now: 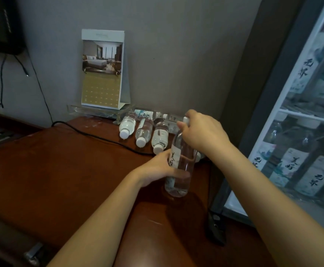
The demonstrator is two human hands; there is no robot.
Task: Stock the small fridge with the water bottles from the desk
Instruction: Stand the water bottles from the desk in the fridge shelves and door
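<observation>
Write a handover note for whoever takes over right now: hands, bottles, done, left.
Left hand grips the body of the upright water bottle, over the desk; whether its base rests there is unclear.
Right hand holds its neck at the cap.
Three lying water bottles wait near the wall; more behind, count unclear.
Done: small fridge on the right already shows bottles on two shelves.
Left: load the held bottle, then the lying ones.

Held bottle [185, 161] reads 美好, fridge bottles [292, 167] 无界 and 美好
</observation>
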